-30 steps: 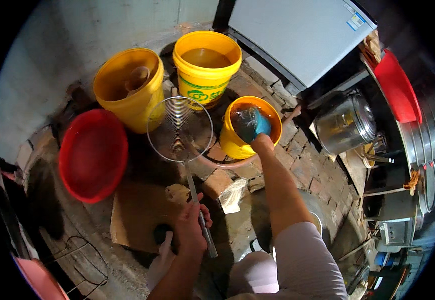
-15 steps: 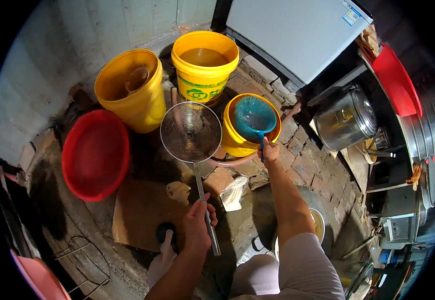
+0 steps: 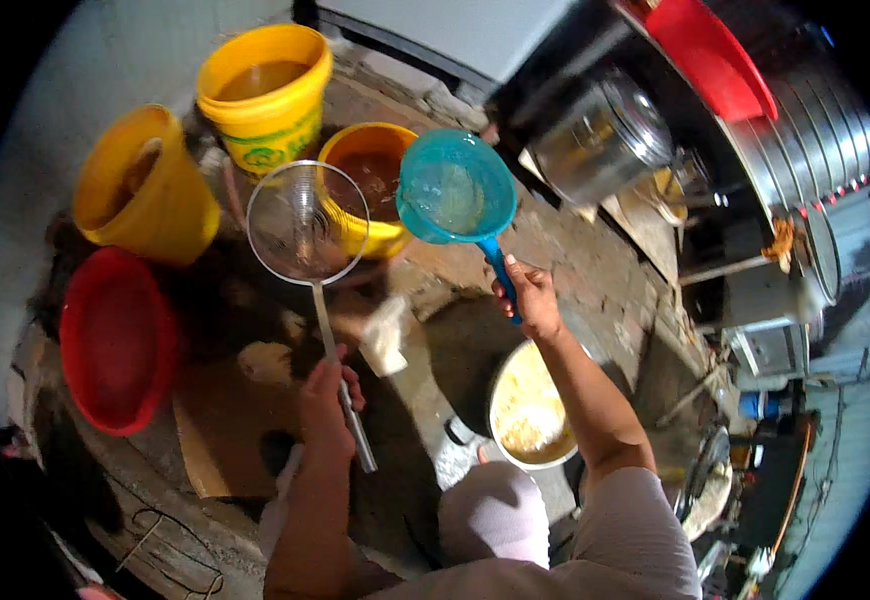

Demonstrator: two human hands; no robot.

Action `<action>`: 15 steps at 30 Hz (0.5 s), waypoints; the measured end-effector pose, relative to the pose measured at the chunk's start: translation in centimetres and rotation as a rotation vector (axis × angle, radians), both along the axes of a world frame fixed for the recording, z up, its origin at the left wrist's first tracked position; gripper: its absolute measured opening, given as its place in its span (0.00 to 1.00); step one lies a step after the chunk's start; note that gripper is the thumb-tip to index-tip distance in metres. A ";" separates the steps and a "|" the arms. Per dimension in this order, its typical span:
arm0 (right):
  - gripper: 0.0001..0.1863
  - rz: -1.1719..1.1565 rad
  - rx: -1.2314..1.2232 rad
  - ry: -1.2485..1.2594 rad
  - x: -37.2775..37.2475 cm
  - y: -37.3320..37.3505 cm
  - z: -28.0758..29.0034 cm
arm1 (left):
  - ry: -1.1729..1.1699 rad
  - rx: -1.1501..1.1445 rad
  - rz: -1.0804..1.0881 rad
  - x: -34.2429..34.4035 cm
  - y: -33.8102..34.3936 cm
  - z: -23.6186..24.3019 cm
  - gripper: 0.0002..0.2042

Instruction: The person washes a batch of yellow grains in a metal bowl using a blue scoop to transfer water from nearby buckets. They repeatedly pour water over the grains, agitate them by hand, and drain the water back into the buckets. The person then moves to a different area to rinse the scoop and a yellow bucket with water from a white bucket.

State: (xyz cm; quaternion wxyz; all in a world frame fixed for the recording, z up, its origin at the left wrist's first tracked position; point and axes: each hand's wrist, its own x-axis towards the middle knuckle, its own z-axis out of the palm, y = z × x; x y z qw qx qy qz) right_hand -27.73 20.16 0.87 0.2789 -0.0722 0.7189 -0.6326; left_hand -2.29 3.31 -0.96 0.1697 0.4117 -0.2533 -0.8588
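Note:
My left hand (image 3: pixel 331 405) is wrapped round the metal handle of a round wire skimmer (image 3: pixel 307 222), whose mesh head overlaps the front yellow bucket from this view. In my right hand (image 3: pixel 532 297) is the blue handle of a plastic water ladle (image 3: pixel 458 187) with clear liquid in its bowl. The ladle is raised just right of the small yellow bucket (image 3: pixel 380 240), which holds brownish liquid. Below my right forearm stands a pale round pot (image 3: pixel 500 425) with yellowish, foamy contents, partly hidden by the arm.
A tall yellow bucket (image 3: pixel 265 120) of liquid stands far left, beside another yellow bucket (image 3: pixel 170 205) holding something brown. A red basin (image 3: pixel 120 340) lies left. At right are a steel pot (image 3: pixel 605 135), a red tray (image 3: pixel 712 60) and shelving. Cardboard (image 3: pixel 217 440) covers some floor.
The ladle has come up out of the small yellow bucket and moved right, with liquid in it. My view has turned right, bringing more of the pale pot into sight.

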 end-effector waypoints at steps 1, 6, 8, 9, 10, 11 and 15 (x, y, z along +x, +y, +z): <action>0.19 0.004 0.023 -0.004 0.6 2.3 0.7 | -0.016 -0.012 -0.040 -0.5 0.5 -0.3 0.15; 0.20 -0.027 0.249 -0.036 5.8 13.2 4.4 | -0.050 -0.072 -0.238 -1.8 2.7 -1.2 0.14; 0.19 -0.115 0.315 -0.039 8.0 17.4 4.3 | -0.077 -0.132 -0.318 -2.4 3.9 -1.0 0.14; 0.18 -0.093 0.362 -0.067 8.9 19.7 4.7 | -0.083 -0.143 -0.364 -2.5 4.5 -1.2 0.14; 0.18 -0.109 0.388 -0.043 9.8 21.9 4.7 | -0.086 -0.153 -0.415 -2.8 5.3 -1.7 0.14; 0.17 -0.122 0.414 -0.019 10.7 23.8 4.5 | -0.089 -0.164 -0.464 -3.1 6.0 -1.9 0.14; 0.15 -0.188 0.671 0.003 13.7 30.2 3.7 | -0.100 -0.196 -0.635 -3.9 8.8 -1.8 0.15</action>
